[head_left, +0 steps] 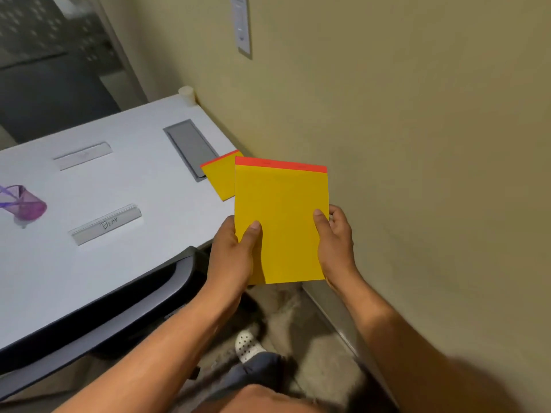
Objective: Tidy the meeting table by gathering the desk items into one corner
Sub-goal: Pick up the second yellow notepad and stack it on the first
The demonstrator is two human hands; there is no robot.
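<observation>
I hold a yellow notepad [281,216] with an orange-red top strip in both hands, just off the right end of the white table [89,263]. My left hand [235,251] grips its lower left edge and my right hand [335,242] its lower right edge. A second yellow notepad [222,177] lies on the table's near right corner by the wall, partly hidden behind the held one. Two clear name holders lie on the table: one with handwriting [105,225], one further back [83,155]. A purple mesh cup [25,204] lies tipped over at the left.
A grey cable hatch [190,147] is set into the tabletop. A small white cylinder [186,93] stands at the far corner. The beige wall [417,144] runs close along the right. A dark chair [134,308] is tucked under the near edge. My white shoe [247,345] shows on the floor.
</observation>
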